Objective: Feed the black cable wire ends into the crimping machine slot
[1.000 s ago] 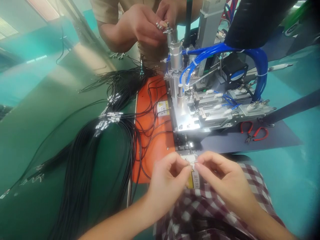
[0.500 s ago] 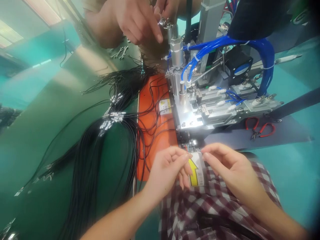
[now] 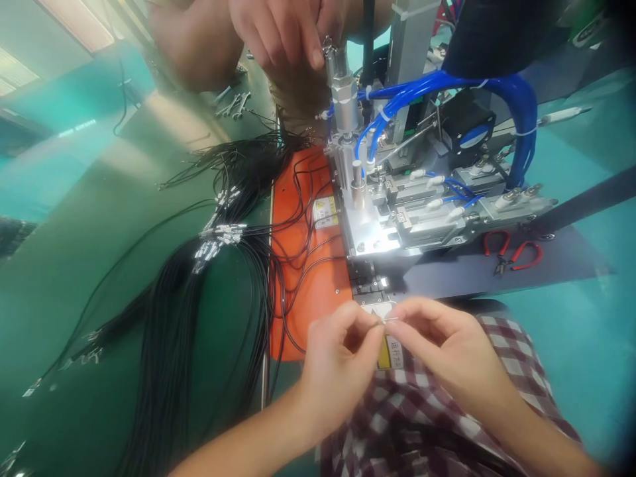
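Risks, as judged. First, thin metal piece: very small, held only at the fingertips. Could slip out on any loosening of the pinch and drop onto the checked cloth below or off the near edge of the worktop, hard to find again there. Could also bend under too much squeeze or a twist between the two hands. Second, loose black cables lying just left of the hands, across the orange plate: liable to snag on a wrist or forearm and drag. Third, machine just beyond the fingertips, with a co-worker's hands on the cylinder at its far side: pinch hazard for fingers straying into the mechanism during any motion there.

Hands. On the left hand, thumb and forefinger closed together at the tips on the left end of the piece, other fingers curled loosely under. On the right hand, thumb and forefinger likewise closed on the right end, remaining fingers half curled. Fingertips of both nearly touching, only a short bright length of the piece showing between. Too small to tell exact shape, or whether one piece or two.

Location of the piece: in the air above the near edge of the worktop, over the yellow-arrow label, just in front of the machine. Also red-handled pliers lying untouched toward the right edge, well apart from both hands.
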Action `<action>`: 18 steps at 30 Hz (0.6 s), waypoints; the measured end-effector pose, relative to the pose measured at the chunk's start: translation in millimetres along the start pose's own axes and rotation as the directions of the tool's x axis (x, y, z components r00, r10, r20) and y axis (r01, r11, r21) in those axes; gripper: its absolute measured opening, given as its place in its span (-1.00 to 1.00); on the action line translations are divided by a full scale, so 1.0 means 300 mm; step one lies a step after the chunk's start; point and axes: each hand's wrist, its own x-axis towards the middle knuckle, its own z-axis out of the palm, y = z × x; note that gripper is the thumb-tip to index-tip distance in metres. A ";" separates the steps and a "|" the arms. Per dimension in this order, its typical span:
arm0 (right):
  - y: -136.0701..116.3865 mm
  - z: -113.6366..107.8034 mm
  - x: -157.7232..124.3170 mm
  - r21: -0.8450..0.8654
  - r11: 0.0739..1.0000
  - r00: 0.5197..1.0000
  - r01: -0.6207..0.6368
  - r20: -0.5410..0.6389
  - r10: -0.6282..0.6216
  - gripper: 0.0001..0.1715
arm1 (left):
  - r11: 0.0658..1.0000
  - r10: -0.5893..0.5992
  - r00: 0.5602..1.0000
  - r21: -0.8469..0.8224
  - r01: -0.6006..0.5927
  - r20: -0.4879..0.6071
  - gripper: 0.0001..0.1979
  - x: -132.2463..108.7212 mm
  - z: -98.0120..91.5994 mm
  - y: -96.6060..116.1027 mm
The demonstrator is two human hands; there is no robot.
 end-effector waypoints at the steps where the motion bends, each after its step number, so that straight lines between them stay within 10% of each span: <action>1: 0.004 -0.002 0.003 0.051 0.997 0.998 -0.057 0.039 0.055 -0.81 | 1.000 -0.002 1.000 -0.008 0.002 -0.003 -0.85 0.002 0.001 0.000; 18: -0.017 -0.012 0.001 0.264 0.926 0.952 -0.269 0.219 0.214 -0.74 | 0.938 -0.074 0.996 -0.335 0.087 0.051 -0.91 0.011 -0.008 0.054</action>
